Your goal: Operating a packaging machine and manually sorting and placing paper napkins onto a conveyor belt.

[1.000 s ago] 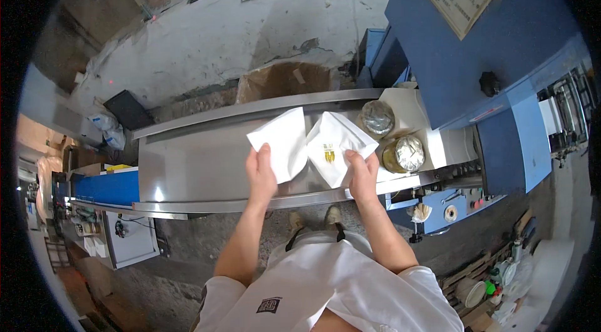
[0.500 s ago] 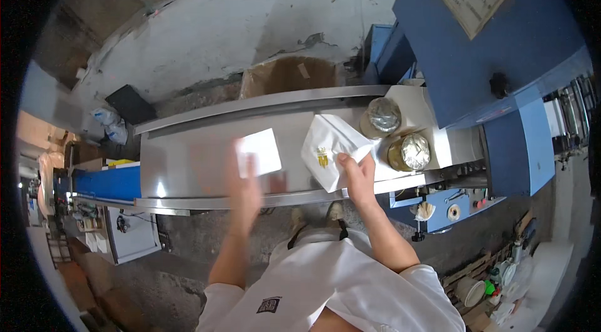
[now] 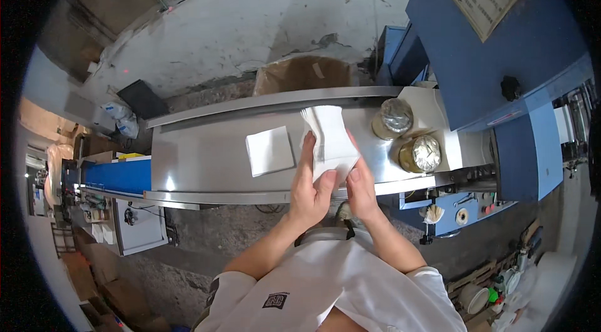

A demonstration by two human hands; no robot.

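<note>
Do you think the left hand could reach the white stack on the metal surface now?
Probably: nothing visible separates the left hand from the white stack, though both hands hold a white bundle.

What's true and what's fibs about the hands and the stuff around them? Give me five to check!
1. Both the left hand and right hand hold a white bundle. True.
2. Another white stack lies right of the hands. False: the white stack lies to their left, on the metal table.
3. Two shiny-topped jars stand right of the hands. True.
4. The brown box sits on the table. False: the brown box is behind it.
5. The person's shirt is white. True.
</note>
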